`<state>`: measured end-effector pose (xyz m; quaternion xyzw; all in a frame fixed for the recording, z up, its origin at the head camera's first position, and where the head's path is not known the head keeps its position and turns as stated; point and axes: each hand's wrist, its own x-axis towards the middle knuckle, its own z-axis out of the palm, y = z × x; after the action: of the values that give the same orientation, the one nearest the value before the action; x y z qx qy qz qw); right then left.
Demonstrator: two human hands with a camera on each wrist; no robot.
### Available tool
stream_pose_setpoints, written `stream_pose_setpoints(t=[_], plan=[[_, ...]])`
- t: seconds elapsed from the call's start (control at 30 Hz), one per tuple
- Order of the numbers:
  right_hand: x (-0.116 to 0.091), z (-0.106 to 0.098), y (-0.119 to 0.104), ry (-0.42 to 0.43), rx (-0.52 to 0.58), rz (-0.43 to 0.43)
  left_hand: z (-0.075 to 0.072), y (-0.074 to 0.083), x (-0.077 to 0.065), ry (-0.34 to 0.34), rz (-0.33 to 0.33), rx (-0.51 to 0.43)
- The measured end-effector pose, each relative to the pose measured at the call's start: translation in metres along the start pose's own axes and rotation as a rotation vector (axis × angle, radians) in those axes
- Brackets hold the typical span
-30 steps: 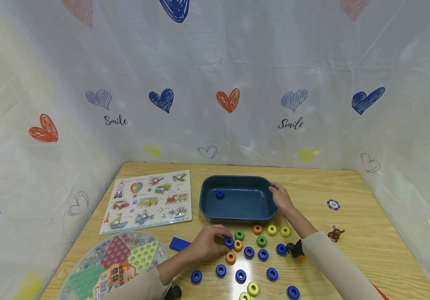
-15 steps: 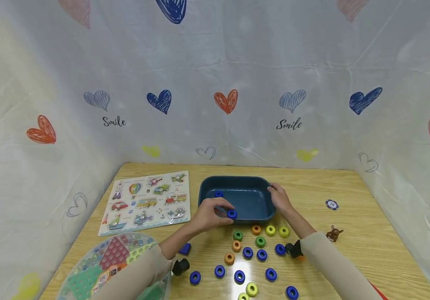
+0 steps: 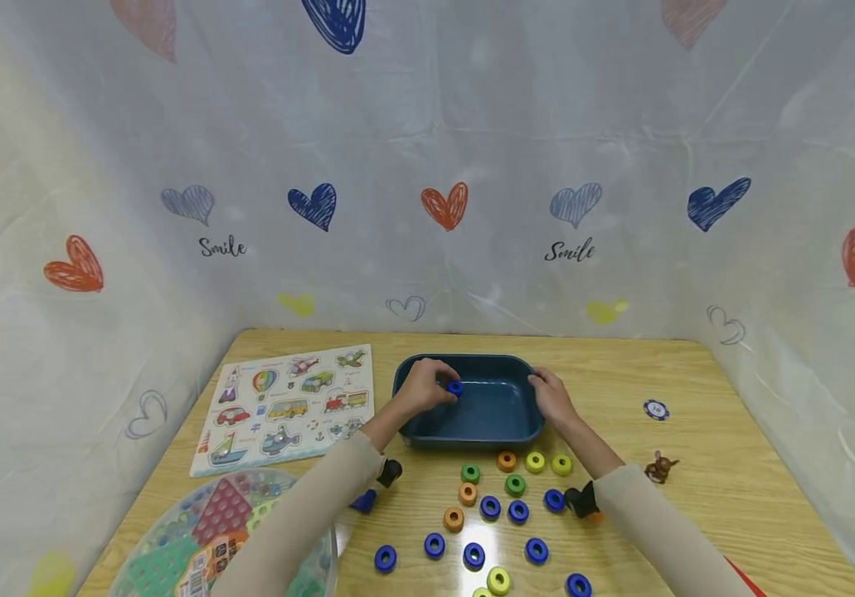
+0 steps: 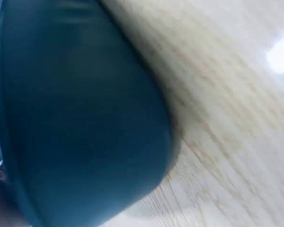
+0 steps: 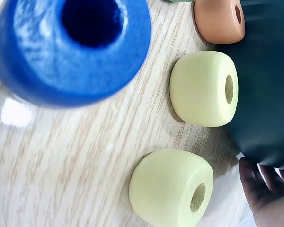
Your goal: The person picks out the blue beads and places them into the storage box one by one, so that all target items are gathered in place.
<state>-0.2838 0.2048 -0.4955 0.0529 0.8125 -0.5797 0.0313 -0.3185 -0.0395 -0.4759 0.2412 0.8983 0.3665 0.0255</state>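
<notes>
In the head view, a dark blue-green tray stands at the middle of the table. My left hand reaches over its left part and pinches a blue ring bead between thumb and fingers. At the tray's right rim my right hand grips the edge. The tray's outer wall fills the left wrist view, blurred, with the bead out of sight. Fingers of the right hand touch the tray in the right wrist view. A second blue bead inside the tray is hidden by the left hand.
Several blue, orange, green and yellow beads lie before the tray, including a yellow bead. At left are a picture puzzle board and a round marble game board. A poker chip and brown animal figurine lie right.
My left hand has picked up a blue bead from the table, carried it up over the tray's near rim and brought it inside. The right hand has stayed on the tray's right rim.
</notes>
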Motion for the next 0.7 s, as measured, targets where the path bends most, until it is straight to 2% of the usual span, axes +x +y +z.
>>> stream_pose_setpoints(t=[0.13,0.37,0.57,0.7], plan=[[-0.001,0.001,0.0,-0.003,-0.002,-0.01,0.007,-0.004,0.01,-0.015,-0.063,0.013],[0.002,0.001,0.003,0.001,-0.012,-0.017,0.015,-0.009,0.014,-0.037,-0.02,0.027],[0.001,0.002,0.003,0.002,-0.018,-0.031,0.009,-0.005,0.009,-0.042,-0.02,0.028],[0.001,0.001,0.003,0.006,-0.013,-0.042,0.0,-0.001,0.001,-0.048,0.009,-0.023]])
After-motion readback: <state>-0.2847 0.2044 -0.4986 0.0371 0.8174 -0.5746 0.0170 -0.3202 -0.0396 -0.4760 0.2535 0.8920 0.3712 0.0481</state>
